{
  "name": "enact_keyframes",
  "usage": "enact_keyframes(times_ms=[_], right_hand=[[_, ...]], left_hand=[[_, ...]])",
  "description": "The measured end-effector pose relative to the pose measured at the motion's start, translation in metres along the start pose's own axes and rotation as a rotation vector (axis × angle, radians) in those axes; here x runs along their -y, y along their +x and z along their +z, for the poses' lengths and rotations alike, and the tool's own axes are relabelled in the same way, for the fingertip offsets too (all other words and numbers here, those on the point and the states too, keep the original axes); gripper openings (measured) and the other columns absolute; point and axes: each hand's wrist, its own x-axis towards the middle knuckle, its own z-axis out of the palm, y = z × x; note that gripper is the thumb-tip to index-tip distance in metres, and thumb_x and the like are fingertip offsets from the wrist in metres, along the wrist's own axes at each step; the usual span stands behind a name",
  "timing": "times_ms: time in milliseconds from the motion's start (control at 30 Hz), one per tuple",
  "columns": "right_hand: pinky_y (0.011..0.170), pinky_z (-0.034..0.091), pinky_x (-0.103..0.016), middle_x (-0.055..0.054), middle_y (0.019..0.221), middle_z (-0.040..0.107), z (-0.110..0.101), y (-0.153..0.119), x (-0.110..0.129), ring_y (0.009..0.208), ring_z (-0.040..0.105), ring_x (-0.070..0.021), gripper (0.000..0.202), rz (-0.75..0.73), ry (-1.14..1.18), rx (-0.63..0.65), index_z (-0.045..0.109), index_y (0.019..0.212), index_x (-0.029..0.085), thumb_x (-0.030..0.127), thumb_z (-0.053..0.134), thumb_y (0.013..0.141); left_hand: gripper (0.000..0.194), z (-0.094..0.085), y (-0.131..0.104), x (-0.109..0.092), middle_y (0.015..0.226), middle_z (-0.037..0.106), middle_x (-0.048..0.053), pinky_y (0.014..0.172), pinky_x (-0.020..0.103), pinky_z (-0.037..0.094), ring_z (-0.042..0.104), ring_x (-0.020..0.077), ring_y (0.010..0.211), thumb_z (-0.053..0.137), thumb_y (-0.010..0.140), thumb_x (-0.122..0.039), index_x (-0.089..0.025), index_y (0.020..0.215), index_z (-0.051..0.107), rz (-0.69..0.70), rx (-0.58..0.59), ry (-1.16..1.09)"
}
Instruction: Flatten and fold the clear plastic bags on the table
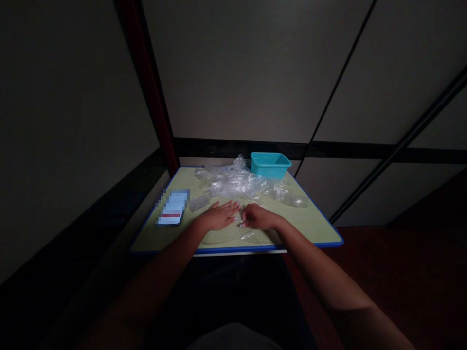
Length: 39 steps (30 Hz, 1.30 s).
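My left hand (pixel 223 216) lies flat near the middle of the small yellow table (pixel 310 228), its fingers spread and pointing right. Just to its right, my right hand (pixel 256 217) is closed, with fingers and thumb pinched on something small and dark that I cannot make out. A piece of clear plastic (pixel 250 235) lies on the tabletop beneath and in front of the right hand. Beyond both hands spreads a heap of crumpled clear plastic bags (pixel 233 183).
A turquoise basket (pixel 270 169) stands at the table's back right. At the left edge lies a phone (pixel 174 208) with a lit, blurred screen. A small flat clear packet (pixel 199 203) is between phone and bags. Panelled walls rise behind and left.
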Motion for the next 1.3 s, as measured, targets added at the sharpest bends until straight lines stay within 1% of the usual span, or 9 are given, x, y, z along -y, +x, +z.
enact_keyframes(times_ms=[233, 500, 700, 833, 900, 967, 1067, 1167, 1300], right_hand=[[0.077, 0.04, -0.026, -0.008, 0.094, 0.069, -0.003, -0.011, 0.015, 0.09, 0.059, -0.0204, 0.012, 0.073, -0.054, 0.079, 0.069, 0.084, 0.016, 0.027, 0.066, 0.081], [0.066, 0.038, -0.027, -0.013, 0.093, 0.072, -0.024, -0.025, 0.043, 0.084, 0.065, -0.0228, 0.019, 0.249, -0.143, 0.013, 0.066, 0.095, 0.014, 0.026, 0.052, 0.09], [0.07, 0.039, -0.028, -0.009, 0.089, 0.071, -0.009, -0.047, 0.091, 0.083, 0.065, -0.0219, 0.021, 0.153, -0.135, -0.014, 0.064, 0.092, 0.018, 0.036, 0.055, 0.09], [0.073, 0.042, -0.028, -0.007, 0.086, 0.069, 0.005, -0.065, 0.107, 0.081, 0.063, -0.0201, 0.025, -0.065, 0.061, -0.073, 0.063, 0.092, 0.018, 0.042, 0.06, 0.087], [0.074, 0.044, -0.027, -0.005, 0.086, 0.067, 0.005, -0.072, 0.1, 0.081, 0.062, -0.0181, 0.024, -0.132, 0.189, -0.114, 0.063, 0.092, 0.018, 0.041, 0.058, 0.088], [0.078, 0.045, -0.028, -0.006, 0.088, 0.066, 0.003, -0.074, 0.081, 0.085, 0.061, -0.0178, 0.022, -0.106, 0.254, -0.194, 0.062, 0.092, 0.018, 0.037, 0.052, 0.092], [0.094, 0.042, -0.038, -0.015, 0.114, 0.063, 0.001, -0.074, 0.041, 0.108, 0.056, -0.0231, 0.027, 0.085, 0.117, -0.319, 0.059, 0.111, 0.015, 0.032, 0.049, 0.092], [0.109, 0.024, -0.054, -0.016, 0.149, 0.036, 0.007, -0.07, 0.01, 0.136, 0.034, -0.0285, 0.053, 0.281, -0.078, -0.241, 0.041, 0.14, 0.02, 0.04, 0.048, 0.091], [0.112, 0.011, -0.057, -0.009, 0.157, 0.018, 0.021, -0.062, 0.0, 0.144, 0.016, -0.0238, 0.062, 0.278, -0.126, -0.128, 0.015, 0.151, 0.025, 0.043, 0.035, 0.095]], left_hand=[[0.051, 0.01, 0.003, 0.002, 0.158, 0.015, 0.001, 0.113, 0.052, 0.015, 0.012, 0.0174, 0.145, 0.023, 0.1, -0.04, -0.031, 0.15, 0.018, -0.028, -0.022, -0.008], [0.052, 0.012, 0.014, 0.008, 0.158, 0.017, 0.001, 0.113, 0.056, 0.013, 0.012, 0.0212, 0.146, 0.024, 0.099, -0.041, -0.029, 0.15, 0.021, -0.037, -0.052, 0.012], [0.053, 0.013, 0.016, 0.014, 0.157, 0.018, 0.001, 0.113, 0.053, 0.015, 0.011, 0.0207, 0.146, 0.029, 0.098, -0.04, -0.03, 0.15, 0.02, -0.015, -0.057, 0.021], [0.051, 0.012, 0.014, 0.011, 0.157, 0.02, 0.002, 0.113, 0.052, 0.015, 0.013, 0.0195, 0.145, 0.029, 0.099, -0.037, -0.029, 0.149, 0.023, -0.02, -0.086, 0.029], [0.051, 0.007, 0.012, 0.007, 0.157, 0.021, 0.003, 0.114, 0.051, 0.013, 0.013, 0.019, 0.145, 0.03, 0.098, -0.035, -0.026, 0.148, 0.025, -0.032, -0.112, 0.032], [0.051, 0.001, 0.008, 0.001, 0.157, 0.021, 0.005, 0.115, 0.05, 0.01, 0.012, 0.0189, 0.146, 0.031, 0.098, -0.035, -0.022, 0.148, 0.027, -0.051, -0.149, 0.034], [0.052, -0.009, -0.001, -0.01, 0.156, 0.024, 0.008, 0.116, 0.047, 0.009, 0.013, 0.0202, 0.145, 0.03, 0.098, -0.039, -0.019, 0.147, 0.03, -0.078, -0.188, 0.027], [0.055, -0.01, -0.01, -0.022, 0.155, 0.026, 0.008, 0.114, 0.046, 0.017, 0.019, 0.022, 0.144, 0.028, 0.098, -0.045, -0.02, 0.147, 0.031, -0.075, -0.165, 0.007], [0.062, 0.0, -0.016, -0.041, 0.157, 0.017, 0.011, 0.114, 0.05, 0.017, 0.012, 0.0241, 0.145, 0.028, 0.096, -0.051, -0.018, 0.148, 0.026, -0.1, -0.11, -0.025]])
